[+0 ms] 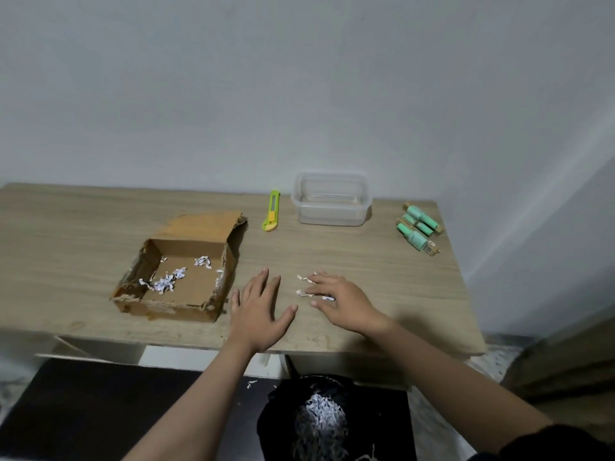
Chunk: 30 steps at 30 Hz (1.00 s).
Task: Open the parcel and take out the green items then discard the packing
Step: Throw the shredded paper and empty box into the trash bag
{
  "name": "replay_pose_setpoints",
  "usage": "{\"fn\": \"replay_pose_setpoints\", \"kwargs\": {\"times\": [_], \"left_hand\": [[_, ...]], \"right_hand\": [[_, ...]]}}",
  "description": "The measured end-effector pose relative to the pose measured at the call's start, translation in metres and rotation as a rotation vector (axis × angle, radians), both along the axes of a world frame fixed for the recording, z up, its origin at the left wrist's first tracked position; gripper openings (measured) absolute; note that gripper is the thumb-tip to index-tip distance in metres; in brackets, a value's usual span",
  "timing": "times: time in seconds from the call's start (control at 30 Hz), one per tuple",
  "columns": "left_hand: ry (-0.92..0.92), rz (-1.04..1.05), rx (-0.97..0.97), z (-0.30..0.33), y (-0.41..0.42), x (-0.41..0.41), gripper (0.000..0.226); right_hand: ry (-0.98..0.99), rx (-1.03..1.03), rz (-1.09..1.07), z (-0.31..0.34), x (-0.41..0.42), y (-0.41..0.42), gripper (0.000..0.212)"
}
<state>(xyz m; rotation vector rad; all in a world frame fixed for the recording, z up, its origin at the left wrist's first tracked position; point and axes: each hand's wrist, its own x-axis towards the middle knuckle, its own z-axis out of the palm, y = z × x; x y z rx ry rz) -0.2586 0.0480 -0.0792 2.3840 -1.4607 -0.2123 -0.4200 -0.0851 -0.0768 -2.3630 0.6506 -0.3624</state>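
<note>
The cardboard parcel (181,271) lies open on the left of the wooden table (399,294), with a few white paper shreds (166,281) on its floor. Three green items (420,227) lie together near the table's far right corner. My left hand (259,307) rests flat on the table just right of the parcel, fingers straight. My right hand (339,299) lies flat too, its fingertips on some loose shreds (304,285) on the tabletop. Below the table's front edge a black bin (332,420) holds a heap of shredded paper.
A green and yellow box cutter (272,211) lies behind the parcel's right side. An empty clear plastic container (331,198) stands at the back middle. A grey wall runs behind the table. A shred lies on the dark floor mat (100,410).
</note>
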Motion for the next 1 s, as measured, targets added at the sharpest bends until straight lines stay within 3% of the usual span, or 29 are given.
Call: {"fn": "replay_pose_setpoints", "kwargs": {"times": [0.3, 0.4, 0.5, 0.6, 0.8, 0.93, 1.0], "left_hand": [[0.019, -0.006, -0.041, 0.001, 0.001, 0.002, 0.079], [0.026, -0.012, -0.031, 0.000, 0.002, 0.001, 0.076], [0.019, -0.018, -0.017, -0.003, 0.006, 0.000, 0.073], [0.027, -0.029, -0.016, 0.000, 0.002, 0.001, 0.072], [0.053, -0.068, -0.035, 0.005, 0.002, 0.000, 0.065], [0.066, -0.075, -0.036, 0.008, 0.003, 0.001, 0.067], [0.067, -0.087, -0.027, 0.009, 0.001, 0.002, 0.070]], "right_hand": [[-0.248, -0.092, -0.295, -0.008, -0.038, 0.043, 0.030], [-0.318, 0.080, -0.460, -0.003, -0.047, 0.049, 0.024], [-0.369, 0.388, -0.606, 0.002, -0.059, 0.059, 0.017], [-0.450, 0.516, -0.685, 0.007, -0.072, 0.075, 0.013], [-0.317, 0.582, -0.703, 0.006, -0.087, 0.127, 0.011], [-0.260, 0.547, -0.763, -0.010, -0.078, 0.155, 0.029], [-0.229, 0.536, -0.789, -0.016, -0.072, 0.164, 0.018]]}}
